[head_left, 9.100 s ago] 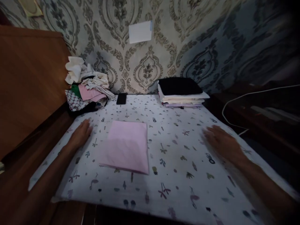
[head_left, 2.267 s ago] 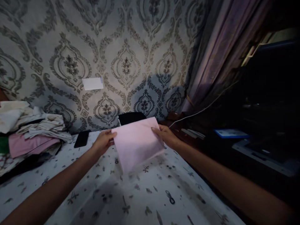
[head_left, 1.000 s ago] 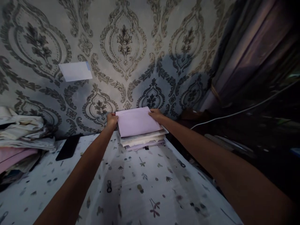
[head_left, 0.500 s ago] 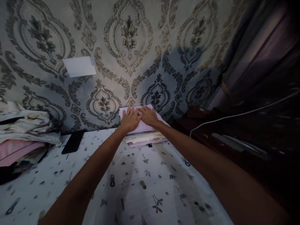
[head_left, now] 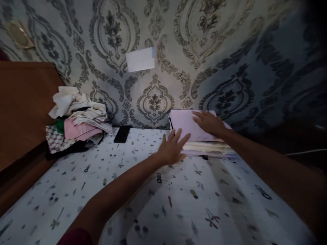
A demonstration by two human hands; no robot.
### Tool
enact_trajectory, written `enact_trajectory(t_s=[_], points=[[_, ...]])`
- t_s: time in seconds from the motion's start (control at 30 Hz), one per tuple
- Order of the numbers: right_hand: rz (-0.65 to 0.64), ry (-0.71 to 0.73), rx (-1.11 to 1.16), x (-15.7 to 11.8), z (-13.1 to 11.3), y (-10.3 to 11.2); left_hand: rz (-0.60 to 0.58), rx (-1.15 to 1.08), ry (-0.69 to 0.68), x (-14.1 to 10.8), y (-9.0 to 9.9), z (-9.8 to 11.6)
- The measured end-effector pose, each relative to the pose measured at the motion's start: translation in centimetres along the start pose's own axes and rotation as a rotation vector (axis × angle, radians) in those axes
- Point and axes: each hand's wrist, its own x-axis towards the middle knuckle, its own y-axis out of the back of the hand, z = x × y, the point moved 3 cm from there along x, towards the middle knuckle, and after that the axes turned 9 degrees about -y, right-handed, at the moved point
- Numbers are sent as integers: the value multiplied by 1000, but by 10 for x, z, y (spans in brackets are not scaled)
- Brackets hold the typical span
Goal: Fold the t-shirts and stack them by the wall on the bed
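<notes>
A pile of folded clothes (head_left: 208,146) lies on the bed against the wall, with a pale pink folded garment (head_left: 182,124) on top and cream and lilac layers under it. Resting on the top garment is my right hand (head_left: 209,123), its fingers stretched out. My left hand (head_left: 172,148) is raised just off the pile's front left corner, fingers spread, holding nothing. A heap of crumpled clothes (head_left: 83,129), with white, pink, green and patterned pieces, sits further left.
A black phone (head_left: 122,134) lies on the printed bedsheet (head_left: 143,204) near the wall. A white card (head_left: 140,60) is fixed to the patterned wallpaper. The brown wooden headboard (head_left: 25,109) stands at the left. A white cable (head_left: 306,152) runs through the dark area on the right.
My left hand has come off the pile, back and to its left. The right hand stays on the top garment. My view has turned left, bringing the whole crumpled heap into sight.
</notes>
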Motion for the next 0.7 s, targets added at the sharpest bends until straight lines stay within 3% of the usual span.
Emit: enact_trajectory(t_s=[0.07, 0.13, 0.23, 0.33, 0.43, 0.53, 0.63, 0.7], points=[[-56, -24, -28, -5, -8, 11, -71, -16, -75, -52, -8, -2], [-62, -48, -42, -12, -17, 25, -113, -60, -82, -103, -9, -18], [30, -81, -37, -29, -32, 46, -39, -18, 48, -170, 6, -67], [196, 66, 16, -61, -50, 57, 42, 67, 242, -231, 29, -127], [264, 313, 117, -105, -68, 50, 105, 123, 427, -289, 49, -176], [262, 472, 263, -157, -83, 30, 149, 158, 548, -336, 67, -202], [274, 474, 415, -207, -99, 11, 235, 213, 609, -364, 91, -214], [198, 465, 501, -238, -111, 0, 312, 268, 616, -371, 113, -219]])
